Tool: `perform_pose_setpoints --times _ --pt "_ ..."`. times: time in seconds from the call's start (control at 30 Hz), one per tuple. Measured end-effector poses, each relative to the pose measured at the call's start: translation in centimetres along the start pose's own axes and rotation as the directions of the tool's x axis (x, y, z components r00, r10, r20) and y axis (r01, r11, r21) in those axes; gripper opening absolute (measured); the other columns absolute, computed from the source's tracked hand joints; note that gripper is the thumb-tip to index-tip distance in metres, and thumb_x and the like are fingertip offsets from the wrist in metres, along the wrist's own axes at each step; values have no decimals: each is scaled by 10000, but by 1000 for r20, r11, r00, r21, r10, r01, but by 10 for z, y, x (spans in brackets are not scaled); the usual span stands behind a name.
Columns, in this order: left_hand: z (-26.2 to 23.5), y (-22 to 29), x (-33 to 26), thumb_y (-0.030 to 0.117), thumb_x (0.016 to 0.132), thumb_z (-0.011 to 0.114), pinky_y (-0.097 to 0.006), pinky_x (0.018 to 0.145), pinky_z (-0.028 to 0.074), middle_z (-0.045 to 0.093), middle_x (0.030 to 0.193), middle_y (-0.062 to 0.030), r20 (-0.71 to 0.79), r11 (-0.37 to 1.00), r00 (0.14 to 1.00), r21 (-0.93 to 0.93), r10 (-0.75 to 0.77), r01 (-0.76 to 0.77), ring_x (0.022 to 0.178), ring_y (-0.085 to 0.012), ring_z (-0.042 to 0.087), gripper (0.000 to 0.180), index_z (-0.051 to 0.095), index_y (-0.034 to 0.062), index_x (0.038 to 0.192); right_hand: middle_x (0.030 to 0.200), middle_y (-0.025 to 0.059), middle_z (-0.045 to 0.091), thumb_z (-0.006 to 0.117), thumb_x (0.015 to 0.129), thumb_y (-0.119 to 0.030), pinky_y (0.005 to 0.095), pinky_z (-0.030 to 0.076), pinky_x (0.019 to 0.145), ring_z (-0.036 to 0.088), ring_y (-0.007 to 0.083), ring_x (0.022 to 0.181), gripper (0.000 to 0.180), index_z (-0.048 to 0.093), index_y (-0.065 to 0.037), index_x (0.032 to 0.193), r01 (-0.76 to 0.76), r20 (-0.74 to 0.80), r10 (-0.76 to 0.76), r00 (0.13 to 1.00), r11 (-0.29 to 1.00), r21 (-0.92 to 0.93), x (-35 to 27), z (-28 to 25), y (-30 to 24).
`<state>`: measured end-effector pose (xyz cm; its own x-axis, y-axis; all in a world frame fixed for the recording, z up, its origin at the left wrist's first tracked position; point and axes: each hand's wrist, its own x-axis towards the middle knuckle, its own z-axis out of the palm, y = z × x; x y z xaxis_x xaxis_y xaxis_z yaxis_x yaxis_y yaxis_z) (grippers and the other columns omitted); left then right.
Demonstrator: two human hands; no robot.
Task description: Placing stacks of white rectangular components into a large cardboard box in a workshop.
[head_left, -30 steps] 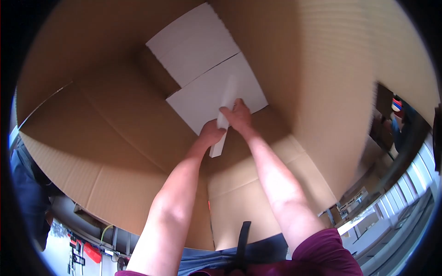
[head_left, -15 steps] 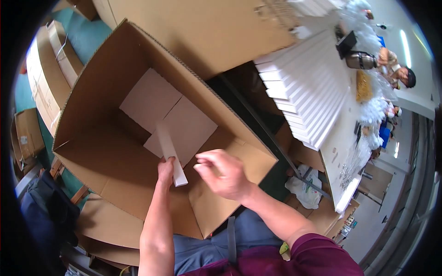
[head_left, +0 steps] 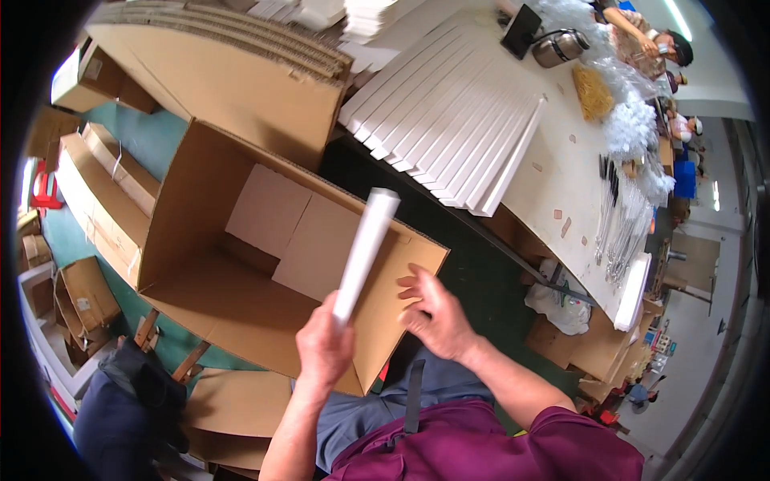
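Note:
My left hand (head_left: 325,345) is closed around the lower end of a long, narrow white box (head_left: 366,252). The box is tilted up over the open cardboard carton (head_left: 233,301). To its right, my right hand (head_left: 437,314) has its fingers spread and holds nothing; it is over the carton's near right side. Flat pale pieces (head_left: 313,240) lie side by side inside the carton. A row of similar long white boxes (head_left: 449,112) lies on the table beyond the carton.
The worktable (head_left: 553,188) runs along the right, with a metal flask (head_left: 560,48), plastic bags and a bundle of thin rods on it. Stacked flat cardboard (head_left: 216,80) stands behind the carton. Closed cartons (head_left: 100,208) are on the floor at left. Other people sit at the far end.
My left hand has raised the white box from low inside the carton, and its far end now points up and right. My right hand's fingers have spread. The view has shifted toward the table.

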<state>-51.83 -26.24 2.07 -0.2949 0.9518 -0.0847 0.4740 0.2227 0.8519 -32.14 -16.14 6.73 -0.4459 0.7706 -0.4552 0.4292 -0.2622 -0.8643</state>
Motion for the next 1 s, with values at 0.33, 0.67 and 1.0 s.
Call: perform_pose_setpoints --times 0.33,0.67,1.0 --pt "19 98 80 297 863 731 -429 944 520 622 1233 -238 161 948 942 -170 295 -268 1096 -356 642 607 528 -4 1349 1026 94 651 525 1035 -228 312 482 863 596 153 934 271 545 9 1164 202 -538 -115 835 974 104 3 -68 -24" --pt "52 44 244 534 877 701 -441 1031 445 540 1337 -192 251 345 799 -802 -546 488 1258 -278 506 877 370 -38 1452 823 44 600 486 1048 -418 301 453 771 528 128 813 503 642 57 992 51 -664 -137 735 988 -148 79 -203 9" --pt "73 44 273 472 903 703 -309 754 516 650 1134 -65 120 -14 828 -991 -548 135 978 -196 643 605 543 26 1279 766 115 662 574 980 -456 380 482 729 635 215 763 475 690 3 1017 -150 -691 -119 713 937 -316 125 -208 14"
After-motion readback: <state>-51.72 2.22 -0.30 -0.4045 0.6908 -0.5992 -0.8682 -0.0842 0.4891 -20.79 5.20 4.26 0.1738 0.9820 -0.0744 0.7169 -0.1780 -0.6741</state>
